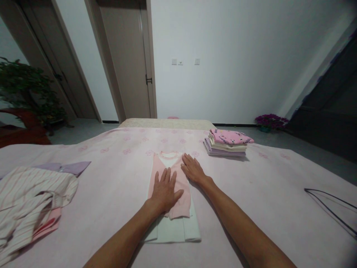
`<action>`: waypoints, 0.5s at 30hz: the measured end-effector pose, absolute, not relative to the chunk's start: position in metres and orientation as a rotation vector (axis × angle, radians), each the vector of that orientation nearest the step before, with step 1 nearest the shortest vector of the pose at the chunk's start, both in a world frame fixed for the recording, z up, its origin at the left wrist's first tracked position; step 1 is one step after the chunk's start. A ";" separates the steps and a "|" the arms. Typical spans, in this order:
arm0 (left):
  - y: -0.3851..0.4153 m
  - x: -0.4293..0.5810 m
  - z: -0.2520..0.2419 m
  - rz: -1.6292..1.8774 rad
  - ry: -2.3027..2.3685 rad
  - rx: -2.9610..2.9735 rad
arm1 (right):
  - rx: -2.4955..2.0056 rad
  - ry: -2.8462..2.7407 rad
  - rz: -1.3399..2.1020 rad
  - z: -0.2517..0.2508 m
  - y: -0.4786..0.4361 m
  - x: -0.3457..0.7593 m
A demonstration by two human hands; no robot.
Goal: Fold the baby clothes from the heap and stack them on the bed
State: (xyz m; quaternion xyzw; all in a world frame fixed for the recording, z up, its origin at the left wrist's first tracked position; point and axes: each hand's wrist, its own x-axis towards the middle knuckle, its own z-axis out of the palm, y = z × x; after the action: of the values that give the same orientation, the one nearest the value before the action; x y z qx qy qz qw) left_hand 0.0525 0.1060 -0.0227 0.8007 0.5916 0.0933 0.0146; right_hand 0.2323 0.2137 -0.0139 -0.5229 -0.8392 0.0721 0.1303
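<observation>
- Pink-and-white shirt (pixel 170 230) lies flat on the bed in front of you, collar pointing away, with a pink fabric panel (pixel 181 195) folded lengthwise over its middle.
- Your left hand (pixel 164 191) is open and pressed palm-down on the shirt, fingers slightly spread, gripping nothing.
- Your right hand (pixel 193 169) is open and palm-down too, its fingers resting on the pink fabric near the collar.
- Pink floral bedspread (pixel 111 186) lies under everything.
- Folded clothes stack (pixel 227 143) sits beyond your right hand: printed pink on top, lilac at the bottom.
- Crumpled striped garment (pixel 30 201) lies to your left, over lilac and pink cloth.
- Black wire hanger (pixel 331 210) lies near the bedspread's right side.
</observation>
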 end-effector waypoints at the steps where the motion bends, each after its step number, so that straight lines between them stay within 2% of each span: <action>1: 0.106 0.052 -0.023 0.290 1.845 2.490 | -1.516 -2.456 0.209 -0.014 0.217 0.231; 10: 0.102 0.052 -0.023 0.282 1.846 2.456 | -1.576 -2.543 0.177 -0.023 0.239 0.224; 15: 0.098 0.041 -0.020 0.234 1.791 2.485 | -1.570 -2.491 0.267 -0.021 0.239 0.239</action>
State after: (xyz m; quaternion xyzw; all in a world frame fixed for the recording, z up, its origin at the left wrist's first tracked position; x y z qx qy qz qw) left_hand 0.0412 0.0984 -0.0197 0.8085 0.5826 0.0760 0.0346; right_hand 0.2386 0.2390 -0.0205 -0.5286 -0.8390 0.0901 0.0923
